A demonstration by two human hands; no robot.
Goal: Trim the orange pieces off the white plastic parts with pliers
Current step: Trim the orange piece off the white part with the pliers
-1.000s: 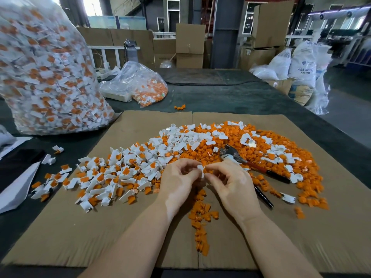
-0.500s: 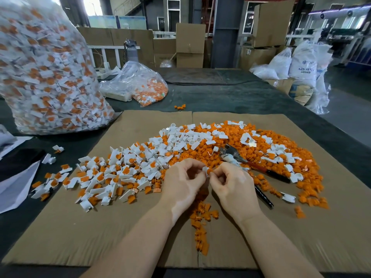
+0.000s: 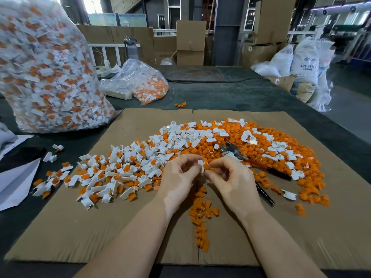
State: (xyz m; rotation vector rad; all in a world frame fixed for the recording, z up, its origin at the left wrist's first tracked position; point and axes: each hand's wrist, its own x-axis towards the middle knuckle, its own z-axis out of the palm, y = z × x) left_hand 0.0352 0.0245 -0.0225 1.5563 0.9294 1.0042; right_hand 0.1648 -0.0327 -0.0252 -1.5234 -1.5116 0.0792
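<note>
Left hand [image 3: 177, 177], right hand [image 3: 230, 177] pinch white part [image 3: 200, 163] | pliers [image 3: 249, 160] on cardboard [image 3: 100, 227]

A cardboard sheet [image 3: 128, 227] lies on the bench [image 3: 230, 95], with the heap of plastic parts [image 3: 140, 167] spread across its far half. The pliers [image 3: 251, 160] lie on the heap's right side. A big full bag [image 3: 46, 73] stands behind the sheet's left corner, and a smaller bag [image 3: 138, 81] lies to its right.

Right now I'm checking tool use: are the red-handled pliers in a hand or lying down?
Lying down. The red-handled pliers rest on the orange pile; both hands pinch one white-and-orange plastic part.
</note>
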